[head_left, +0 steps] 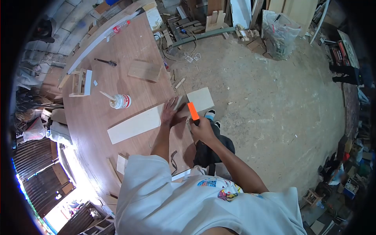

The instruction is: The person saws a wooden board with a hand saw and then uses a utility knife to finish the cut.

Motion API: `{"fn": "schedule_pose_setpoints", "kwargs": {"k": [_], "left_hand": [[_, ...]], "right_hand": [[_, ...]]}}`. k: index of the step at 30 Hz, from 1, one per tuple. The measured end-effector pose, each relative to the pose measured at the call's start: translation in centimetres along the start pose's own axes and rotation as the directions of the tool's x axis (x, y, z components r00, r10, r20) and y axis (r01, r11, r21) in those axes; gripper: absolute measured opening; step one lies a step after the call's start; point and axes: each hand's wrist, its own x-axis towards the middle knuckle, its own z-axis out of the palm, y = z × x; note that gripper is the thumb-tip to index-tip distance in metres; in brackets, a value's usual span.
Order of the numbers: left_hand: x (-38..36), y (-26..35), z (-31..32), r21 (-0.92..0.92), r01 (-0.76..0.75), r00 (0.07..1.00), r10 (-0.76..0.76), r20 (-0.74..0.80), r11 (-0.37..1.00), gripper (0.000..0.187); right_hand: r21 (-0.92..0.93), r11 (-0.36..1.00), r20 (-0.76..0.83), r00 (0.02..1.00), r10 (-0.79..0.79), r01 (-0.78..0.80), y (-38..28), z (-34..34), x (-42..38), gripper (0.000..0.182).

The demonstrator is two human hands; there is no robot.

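The fingers of the left hand (168,113) are spread and laid on a pale board (135,124) near the middle of the frame; how firmly they are pressed cannot be told. The fingers of the right hand (202,130), just right of center, are curled around the dark grip of an orange-handled saw (193,111), whose thin blade is seen almost edge-on against the board. The board is laid slantwise from left of center, and its right end is carried past the edge of the table (92,133), above the floor (270,102). Farther up the tabletop, a white jar (120,102) with a red label is seen, a stick being held in its mouth. A flat wooden block (145,70) is placed above the board, and a dark tool (105,62) is laid to the block's left. A small wooden frame (81,83) is set near the table's left edge. In the upper left, a clear bottle (122,26) is seen on its side. In the upper right, a plastic bag (280,37) is stood on the floor.
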Motion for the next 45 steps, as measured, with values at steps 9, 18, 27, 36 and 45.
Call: {"fn": "schedule_pose_setpoints", "kwargs": {"k": [9,18,27,36,45], "left_hand": [[-0.1,0.3,-0.5,0.021,0.016,0.999,-0.017,0.037,1.0,0.075],[-0.2,0.0,-0.2,0.032,-0.021,1.0,0.021,-0.006,0.999,0.076],[0.1,0.3,-0.3,0.018,-0.022,0.999,0.023,-0.026,1.0,0.078],[-0.2,0.5,-0.4,0.028,0.01,1.0,-0.011,0.029,1.0,0.074],[0.0,0.5,-0.4,0.039,0.015,1.0,-0.016,0.025,0.999,0.069]], "right_hand": [[0.077,0.997,0.028,0.999,-0.015,0.013,-5.7,-3.1,-6.8,0.018],[0.036,0.999,-0.051,0.998,-0.035,0.037,-1.3,-0.4,-0.6,0.018],[0.037,0.969,-0.111,0.965,-0.238,0.244,-1.7,-1.8,-4.8,0.021],[0.016,0.999,0.04,0.999,0.03,-0.031,-6.1,-3.1,-5.1,0.023],[0.002,0.994,-0.096,0.99,-0.107,0.108,-0.6,0.5,0.8,0.02]]}}
